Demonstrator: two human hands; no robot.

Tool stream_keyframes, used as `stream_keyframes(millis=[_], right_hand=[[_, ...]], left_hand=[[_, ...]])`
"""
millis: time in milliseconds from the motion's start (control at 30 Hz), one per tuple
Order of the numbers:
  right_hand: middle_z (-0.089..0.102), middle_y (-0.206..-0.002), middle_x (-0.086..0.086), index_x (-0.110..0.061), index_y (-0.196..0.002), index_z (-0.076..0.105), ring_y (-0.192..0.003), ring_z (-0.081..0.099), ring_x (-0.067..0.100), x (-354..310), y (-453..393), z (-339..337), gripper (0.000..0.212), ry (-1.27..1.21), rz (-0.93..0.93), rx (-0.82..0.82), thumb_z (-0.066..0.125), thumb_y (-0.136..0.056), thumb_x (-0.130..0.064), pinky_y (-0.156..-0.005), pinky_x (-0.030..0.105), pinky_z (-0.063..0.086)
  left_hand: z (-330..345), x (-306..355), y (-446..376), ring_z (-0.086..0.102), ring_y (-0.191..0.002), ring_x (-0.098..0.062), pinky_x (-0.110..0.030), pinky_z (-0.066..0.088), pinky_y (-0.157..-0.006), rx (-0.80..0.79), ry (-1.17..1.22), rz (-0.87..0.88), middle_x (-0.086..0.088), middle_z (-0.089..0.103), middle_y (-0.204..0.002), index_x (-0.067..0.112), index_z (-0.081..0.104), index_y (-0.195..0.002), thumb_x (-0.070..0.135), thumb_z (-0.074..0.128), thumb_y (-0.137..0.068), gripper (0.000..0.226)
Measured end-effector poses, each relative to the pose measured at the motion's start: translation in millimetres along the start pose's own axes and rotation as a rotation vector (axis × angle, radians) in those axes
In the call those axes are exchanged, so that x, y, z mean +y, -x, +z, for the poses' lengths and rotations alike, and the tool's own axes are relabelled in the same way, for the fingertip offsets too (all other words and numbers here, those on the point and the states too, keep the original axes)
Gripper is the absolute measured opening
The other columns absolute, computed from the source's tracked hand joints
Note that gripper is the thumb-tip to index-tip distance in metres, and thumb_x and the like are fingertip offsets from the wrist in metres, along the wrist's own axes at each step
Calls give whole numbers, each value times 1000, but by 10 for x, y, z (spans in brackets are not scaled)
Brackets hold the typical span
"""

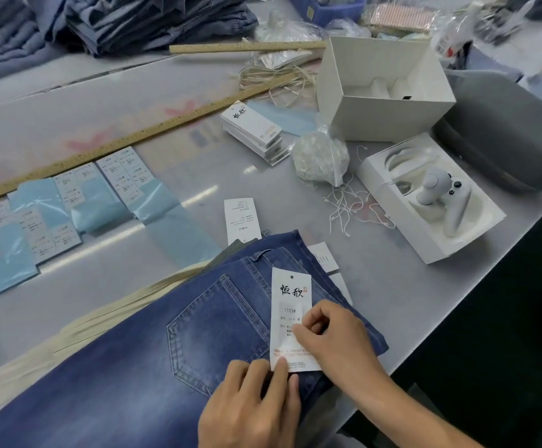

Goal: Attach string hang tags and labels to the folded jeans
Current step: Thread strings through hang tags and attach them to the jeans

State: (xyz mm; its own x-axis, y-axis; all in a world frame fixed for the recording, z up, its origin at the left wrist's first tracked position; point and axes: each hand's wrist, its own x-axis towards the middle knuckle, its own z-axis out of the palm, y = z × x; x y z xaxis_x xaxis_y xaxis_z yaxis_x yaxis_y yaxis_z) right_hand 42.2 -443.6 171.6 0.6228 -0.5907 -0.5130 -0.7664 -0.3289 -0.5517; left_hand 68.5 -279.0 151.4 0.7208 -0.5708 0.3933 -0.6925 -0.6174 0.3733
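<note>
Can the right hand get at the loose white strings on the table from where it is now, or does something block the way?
Probably yes. The right hand is busy on the hang tag, but bare table lies between it and the loose strings, which lie uncovered beside the plastic bag.

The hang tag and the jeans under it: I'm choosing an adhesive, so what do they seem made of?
Hang tag: apparently stiff white card, matte, printed, with a punched hole. Jeans: blue denim, faded in patches, with visible stitched seams.
</note>
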Motion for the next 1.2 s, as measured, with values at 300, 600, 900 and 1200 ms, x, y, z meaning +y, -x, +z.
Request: stream_keyframes(millis=[300,600,900,1200], right_hand=[[67,-83,-10,-36,-110,45,-75,68,1,25,-97,-115,51,-62,91,-49,85,-78,-38,-50,10,45],[78,-96,-9,-31,-97,77,-89,73,7,-260,167,-133,9,-482,-92,-300,74,-91,-24,-77,26,60],[72,-75,6,-21,-85,76,-60,64,10,2,-561,-266,11,-691,-10,1,71,-93,-15,-55,20,51],[69,-93,9,-9,-85,66,-82,62,26,372,-2347,-172,18,6,28,309,65,-93,-25,-74,36,50]], left_hand=[[103,10,108,54,-65,-18,-30,45,-42,0,88,35,3,67,-88,17,78,-84,29,58,-96,26],[38,-249,-273,69,-75,-12,-19,53,-58,-70,1091,-834,7,72,-97,35,57,-108,44,87,-72,48],[98,-379,-599,76,-86,-25,-28,60,-64,-258,1206,-931,-3,79,-100,28,74,-106,1,72,-88,32],[16,-338,-792,76,-78,-15,-19,55,-61,-299,1181,-984,0,80,-90,39,81,-91,35,64,-84,18]])
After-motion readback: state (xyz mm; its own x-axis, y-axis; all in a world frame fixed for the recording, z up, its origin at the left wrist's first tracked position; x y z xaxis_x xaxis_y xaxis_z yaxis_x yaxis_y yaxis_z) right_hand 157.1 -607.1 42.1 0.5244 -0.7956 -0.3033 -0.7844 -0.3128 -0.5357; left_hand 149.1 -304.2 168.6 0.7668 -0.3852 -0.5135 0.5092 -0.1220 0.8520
